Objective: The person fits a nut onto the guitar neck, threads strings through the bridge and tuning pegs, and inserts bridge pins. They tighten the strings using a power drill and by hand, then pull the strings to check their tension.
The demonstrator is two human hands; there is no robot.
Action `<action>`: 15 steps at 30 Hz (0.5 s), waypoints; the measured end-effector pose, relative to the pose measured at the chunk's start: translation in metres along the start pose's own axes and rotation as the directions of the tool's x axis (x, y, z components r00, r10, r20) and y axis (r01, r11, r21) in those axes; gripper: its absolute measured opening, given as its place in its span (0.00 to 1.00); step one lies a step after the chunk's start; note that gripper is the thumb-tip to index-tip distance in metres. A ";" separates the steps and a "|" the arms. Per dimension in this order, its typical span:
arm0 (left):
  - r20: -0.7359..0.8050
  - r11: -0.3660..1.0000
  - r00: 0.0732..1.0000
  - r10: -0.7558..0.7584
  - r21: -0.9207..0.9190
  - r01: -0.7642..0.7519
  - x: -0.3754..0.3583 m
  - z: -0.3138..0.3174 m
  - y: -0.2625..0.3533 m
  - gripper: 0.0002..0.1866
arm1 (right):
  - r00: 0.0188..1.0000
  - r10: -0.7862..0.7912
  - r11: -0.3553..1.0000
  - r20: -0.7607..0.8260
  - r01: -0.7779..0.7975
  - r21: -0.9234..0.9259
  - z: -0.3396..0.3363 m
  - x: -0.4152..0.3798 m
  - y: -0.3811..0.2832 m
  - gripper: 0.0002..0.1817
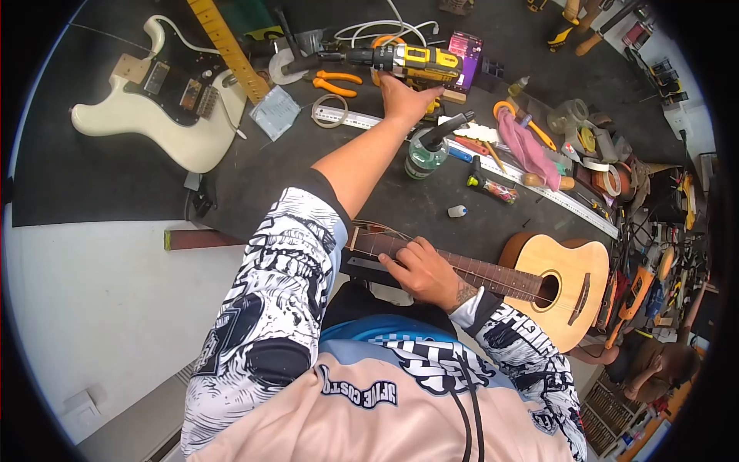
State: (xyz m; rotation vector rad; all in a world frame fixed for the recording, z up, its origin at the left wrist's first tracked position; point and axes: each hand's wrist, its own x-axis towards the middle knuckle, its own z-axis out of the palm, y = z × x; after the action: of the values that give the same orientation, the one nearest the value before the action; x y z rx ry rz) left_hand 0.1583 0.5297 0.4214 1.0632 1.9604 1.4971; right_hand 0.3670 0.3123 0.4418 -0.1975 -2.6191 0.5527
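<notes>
Guitar (pixel 516 282), pale-topped with a dark neck, lies face up along the near edge of the tabletop (pixel 308 165), its round-holed body to the right and its neck running left in front of the person. On that neck rests the right hand (pixel 426 273), palm down, fingers parted and gently bent, touching the fretboard. Farther out, the left hand (pixel 404 100) reaches to a yellow and black drill (pixel 416 61); its thumb and fingers are spread apart against the drill, but the tips are hidden, so I cannot tell whether they grip it. Between the two hands stands a clear bottle (pixel 426 158) with a black top, and near it a small white bottle (pixel 457 210). A long metal ruler (pixel 573 204) crosses the dark tabletop at a slant, with a pink cloth (pixel 523 146) lying partly over it. Left of the drill are orange-handled pliers (pixel 336 81) and a pale ring (pixel 331 112); beyond these, a cream electric guitar body (pixel 185 142) lies near a light wooden neck (pixel 231 54). Many hand tools crowd the right side of the room, where another person (pixel 658 362) is partly visible.
</notes>
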 end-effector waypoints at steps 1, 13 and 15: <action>0.011 0.999 0.999 -0.031 -0.036 0.032 -0.001 0.000 0.002 0.57 | 1.000 0.007 1.000 -0.003 -0.007 0.005 0.000 0.000 0.000 0.27; 0.009 0.992 0.999 -0.033 -0.118 0.034 0.008 0.012 -0.012 0.53 | 1.000 0.017 1.000 -0.003 -0.017 -0.001 -0.001 0.001 0.001 0.22; -0.090 0.996 0.996 0.015 -0.085 -0.022 0.001 0.012 0.000 0.53 | 1.000 0.015 1.000 -0.012 -0.015 0.001 0.000 0.002 0.000 0.21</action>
State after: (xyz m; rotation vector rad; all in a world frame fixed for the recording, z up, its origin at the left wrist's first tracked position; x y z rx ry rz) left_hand 0.1667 0.5375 0.4174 0.9966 1.9312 1.6495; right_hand 0.3655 0.3131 0.4424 -0.2192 -2.6080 0.5563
